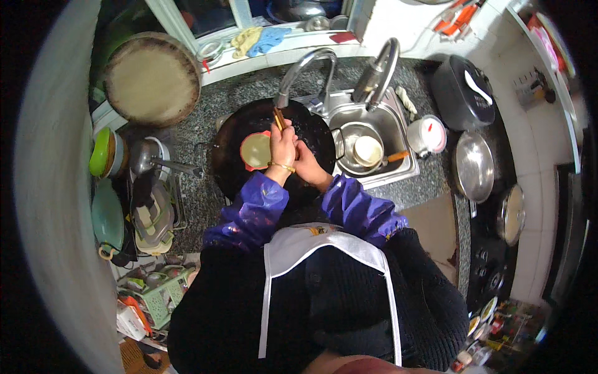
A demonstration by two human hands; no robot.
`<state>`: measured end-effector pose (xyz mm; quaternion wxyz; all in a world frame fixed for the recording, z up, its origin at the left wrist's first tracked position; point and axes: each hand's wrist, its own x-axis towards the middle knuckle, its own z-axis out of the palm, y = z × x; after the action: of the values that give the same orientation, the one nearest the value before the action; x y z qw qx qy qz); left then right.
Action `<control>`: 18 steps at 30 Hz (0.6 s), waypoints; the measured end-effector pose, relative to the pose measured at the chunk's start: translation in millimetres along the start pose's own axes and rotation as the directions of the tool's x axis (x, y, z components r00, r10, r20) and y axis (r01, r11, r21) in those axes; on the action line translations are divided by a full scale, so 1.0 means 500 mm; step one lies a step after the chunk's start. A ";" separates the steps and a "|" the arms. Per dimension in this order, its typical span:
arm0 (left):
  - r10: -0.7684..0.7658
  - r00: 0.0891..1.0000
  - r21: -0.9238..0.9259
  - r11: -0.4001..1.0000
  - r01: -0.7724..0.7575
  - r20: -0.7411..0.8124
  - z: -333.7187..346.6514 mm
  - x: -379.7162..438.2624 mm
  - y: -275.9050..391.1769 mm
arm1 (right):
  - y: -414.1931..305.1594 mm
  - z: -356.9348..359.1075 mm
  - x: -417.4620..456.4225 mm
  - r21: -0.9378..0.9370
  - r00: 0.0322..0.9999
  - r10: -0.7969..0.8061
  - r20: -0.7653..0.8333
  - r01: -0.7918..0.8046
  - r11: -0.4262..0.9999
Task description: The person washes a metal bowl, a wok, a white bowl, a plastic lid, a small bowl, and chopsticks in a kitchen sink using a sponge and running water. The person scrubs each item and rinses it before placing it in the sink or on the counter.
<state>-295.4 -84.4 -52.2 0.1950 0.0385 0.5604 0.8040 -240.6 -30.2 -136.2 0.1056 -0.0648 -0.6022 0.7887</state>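
Observation:
Both hands are over a large black wok [229,154] set at the sink under the left metal faucet [306,63]. Brown chopsticks [279,119] stick out beyond the fingers of my left hand [282,152], which is closed around them. Close against it, touching, is my right hand [309,163], its fingers curled near the lower part of the left hand; whether it also grips the chopsticks is hidden. Beside the left hand, a bowl with a red rim [256,151] lies in the wok, partly covered by the fingers and wrist.
To the right, a steel sink basin [402,128] holds a metal pot [348,133], a small bowl [368,150] and an orange-handled tool [398,156]. A black rice cooker [460,93] and a steel bowl [474,166] stand farther right. Left are a round board [152,79] and a metal ladle [145,159].

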 end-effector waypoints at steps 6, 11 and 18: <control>0.038 0.987 -0.032 0.999 -0.034 0.158 0.011 -0.060 0.013 | -0.054 -0.004 -0.033 -0.125 0.994 -0.054 0.093 0.066 0.990; 0.026 0.980 0.061 0.997 -0.039 0.197 0.026 -0.062 0.053 | -0.124 0.020 -0.068 -0.194 0.991 0.033 0.132 -0.007 0.981; 0.191 0.885 0.328 0.879 -0.347 0.425 0.042 -0.083 0.013 | -0.112 -0.010 -0.065 -0.307 0.987 -0.159 -0.007 0.150 0.940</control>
<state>-253.0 -82.3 -32.0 0.1721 0.3109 0.6511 0.6707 -202.9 -19.4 -84.2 0.1653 -0.0453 -0.7183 0.6742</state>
